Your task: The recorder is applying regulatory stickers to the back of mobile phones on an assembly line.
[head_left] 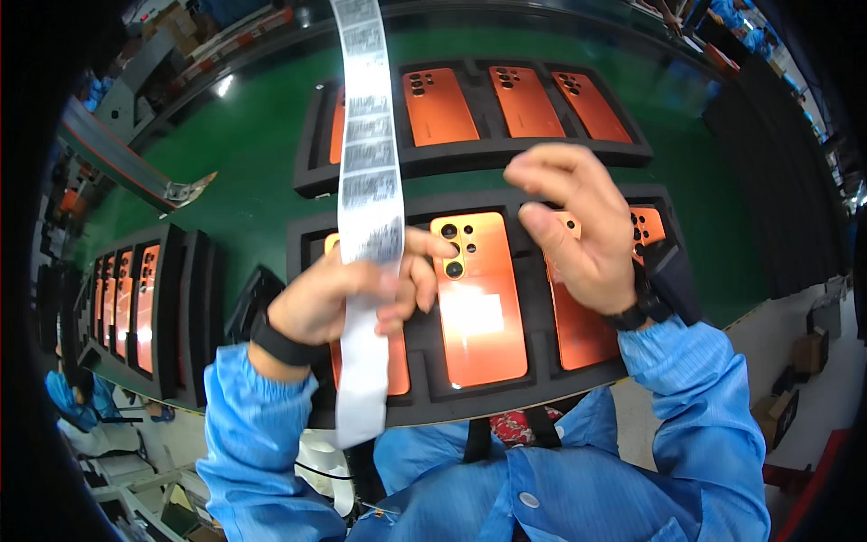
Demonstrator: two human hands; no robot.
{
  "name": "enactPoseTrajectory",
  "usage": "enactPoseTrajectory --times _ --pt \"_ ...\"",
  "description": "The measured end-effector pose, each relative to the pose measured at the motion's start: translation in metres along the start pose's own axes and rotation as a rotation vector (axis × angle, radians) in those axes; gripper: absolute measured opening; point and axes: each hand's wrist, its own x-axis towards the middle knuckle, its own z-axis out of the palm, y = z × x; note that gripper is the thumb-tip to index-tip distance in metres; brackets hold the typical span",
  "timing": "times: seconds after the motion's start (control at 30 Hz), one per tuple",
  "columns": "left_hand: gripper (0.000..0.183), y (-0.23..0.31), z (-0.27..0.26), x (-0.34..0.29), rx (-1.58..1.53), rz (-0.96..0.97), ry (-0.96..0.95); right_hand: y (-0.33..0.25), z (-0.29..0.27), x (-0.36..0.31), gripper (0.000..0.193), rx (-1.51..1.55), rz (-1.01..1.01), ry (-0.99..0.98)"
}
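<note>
My left hand (325, 303) is closed around a long white strip of printed labels (368, 135). The strip runs from the top of the view down past the hand, and its blank lower end hangs over the table's near edge. Beneath both hands lies a dark foam tray (305, 248) of orange smartphones, backs up. One phone (479, 316) lies in the middle slot, with my left fingertips near its cameras. My right hand (582, 230) hovers over the phone to the right (587, 339), fingers bent, thumb apart, nothing visible in it. The strip and left hand partly cover the left phone (397, 361).
A second foam tray (506, 155) of orange phones lies beyond on the green work surface (262, 135). Another phone tray (167, 316) stands at the left. Dark sheeting (768, 181) hangs at the right. Other people in blue are at the far edges.
</note>
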Motion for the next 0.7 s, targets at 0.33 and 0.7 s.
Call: enactPoseTrajectory --times 0.33,0.7 --pt "0.057 -0.028 0.064 -0.036 0.007 -0.134 0.180 -0.058 0.029 -0.022 0.043 0.126 0.019 -0.175" --pt "0.054 -0.025 0.072 -0.038 0.114 -0.282 0.083 -0.058 0.035 -0.029 0.024 0.644 0.358 -0.207"
